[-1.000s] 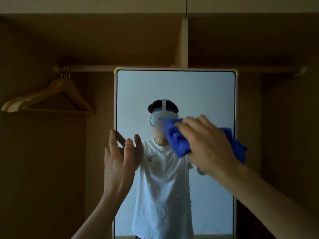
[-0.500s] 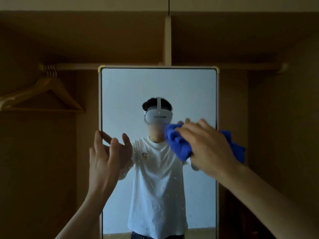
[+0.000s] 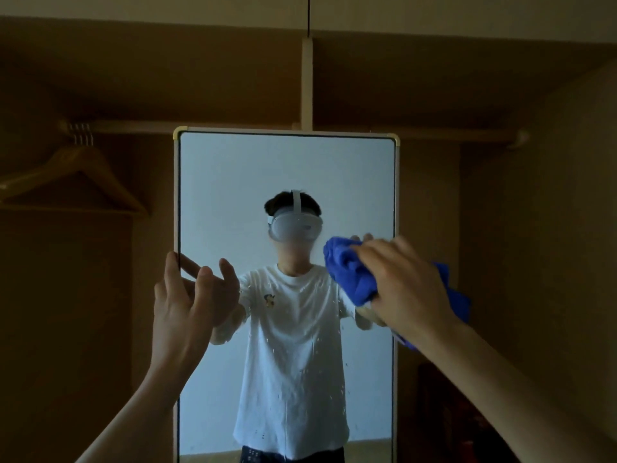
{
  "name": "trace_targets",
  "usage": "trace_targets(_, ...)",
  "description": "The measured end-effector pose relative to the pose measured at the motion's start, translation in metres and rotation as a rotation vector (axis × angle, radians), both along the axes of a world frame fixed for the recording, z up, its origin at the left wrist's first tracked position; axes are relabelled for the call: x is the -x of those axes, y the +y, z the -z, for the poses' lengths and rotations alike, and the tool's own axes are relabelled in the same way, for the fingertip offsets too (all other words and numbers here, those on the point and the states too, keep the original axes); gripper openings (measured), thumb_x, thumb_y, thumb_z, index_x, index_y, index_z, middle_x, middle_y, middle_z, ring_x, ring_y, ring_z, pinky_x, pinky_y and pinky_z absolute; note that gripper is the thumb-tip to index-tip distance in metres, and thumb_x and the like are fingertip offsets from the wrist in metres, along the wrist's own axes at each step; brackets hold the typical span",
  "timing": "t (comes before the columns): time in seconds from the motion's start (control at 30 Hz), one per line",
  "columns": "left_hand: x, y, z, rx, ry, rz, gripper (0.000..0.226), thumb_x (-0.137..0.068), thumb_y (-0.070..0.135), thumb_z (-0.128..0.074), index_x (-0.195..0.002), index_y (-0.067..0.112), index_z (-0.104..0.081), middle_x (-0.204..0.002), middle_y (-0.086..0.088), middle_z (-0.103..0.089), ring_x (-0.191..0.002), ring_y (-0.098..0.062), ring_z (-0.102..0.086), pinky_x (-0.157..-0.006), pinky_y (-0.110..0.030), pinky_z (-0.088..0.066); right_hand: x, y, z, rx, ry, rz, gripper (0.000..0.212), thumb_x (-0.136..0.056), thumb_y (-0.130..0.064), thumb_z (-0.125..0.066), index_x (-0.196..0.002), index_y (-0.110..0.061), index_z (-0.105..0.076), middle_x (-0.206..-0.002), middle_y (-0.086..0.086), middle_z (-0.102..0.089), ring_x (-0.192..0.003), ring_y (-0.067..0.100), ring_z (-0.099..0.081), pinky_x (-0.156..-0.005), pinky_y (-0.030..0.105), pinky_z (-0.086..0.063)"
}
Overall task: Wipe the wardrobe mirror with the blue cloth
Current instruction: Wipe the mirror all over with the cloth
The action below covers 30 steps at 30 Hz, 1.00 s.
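blue cloth [image 3: 350, 272] | slid right across mirror [image 3: 287, 168] (reflected headset [image 3: 295, 227] now uncovered) | right hand [image 3: 410, 282] with it

Dim brown wardrobe [image 3: 534, 228] interior: wooden hangers [image 3: 76, 182] on a rail [image 3: 200, 127], pale divider [image 3: 307, 81] above.

I can't read any words or numbers here. The white shirt [image 3: 293, 345] seen in the mirror [image 3: 233, 175] has a small picture on the chest, too tiny to make out.
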<state>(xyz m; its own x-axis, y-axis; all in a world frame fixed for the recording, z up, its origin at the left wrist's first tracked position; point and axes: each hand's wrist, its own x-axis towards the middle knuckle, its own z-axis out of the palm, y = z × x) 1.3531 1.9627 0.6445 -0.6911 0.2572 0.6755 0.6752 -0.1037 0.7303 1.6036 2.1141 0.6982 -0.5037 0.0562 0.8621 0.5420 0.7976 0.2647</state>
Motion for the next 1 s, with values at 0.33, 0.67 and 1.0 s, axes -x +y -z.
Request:
trace_targets(0.33, -0.009, 0.008, -0.008, -0.035, -0.051, -0.026, 0.094, -0.083, 0.076, -0.028, -0.163, 0.03, -0.01, -0.163, -0.014, -0.027, -0.145, -0.038, -0.036, -0.113, -0.059, -0.039, -0.003, -0.007, -0.046, 0.015, 0.26, -0.002, 0.018, -0.075, -0.002, -0.068, -0.092, -0.008, -0.066, -0.081, 0.004, -0.066, -0.078, 0.018, -0.059, -0.068, 0.025, -0.042)
trace_targets(0.67, 0.0, 0.003, -0.016, -0.04, -0.06, 0.017, 0.084, -0.086, 0.073, -0.031, -0.157, 0.029, -0.021, -0.157, -0.014, -0.033, -0.137, -0.037, -0.045, -0.108, -0.057, -0.045, -0.004, -0.007, -0.041, 0.273, 0.415, 0.082, 0.027, -0.086, -0.01, -0.063, -0.112, -0.006, -0.059, -0.093, 0.007, -0.062, -0.078, 0.021, -0.055, -0.067, 0.03, -0.039)
trace_targets(1.0, 0.014, -0.002, -0.033, -0.031, -0.023, 0.083, 0.089, -0.083, 0.08, -0.026, -0.16, 0.035, -0.018, -0.163, -0.006, -0.035, -0.141, -0.033, -0.047, -0.109, -0.054, -0.041, 0.02, -0.006, -0.063, 0.327, 0.592, 0.149, 0.025, -0.087, -0.015, -0.059, -0.109, -0.003, -0.057, -0.097, 0.018, -0.06, -0.079, 0.026, -0.045, -0.068, 0.038, -0.035)
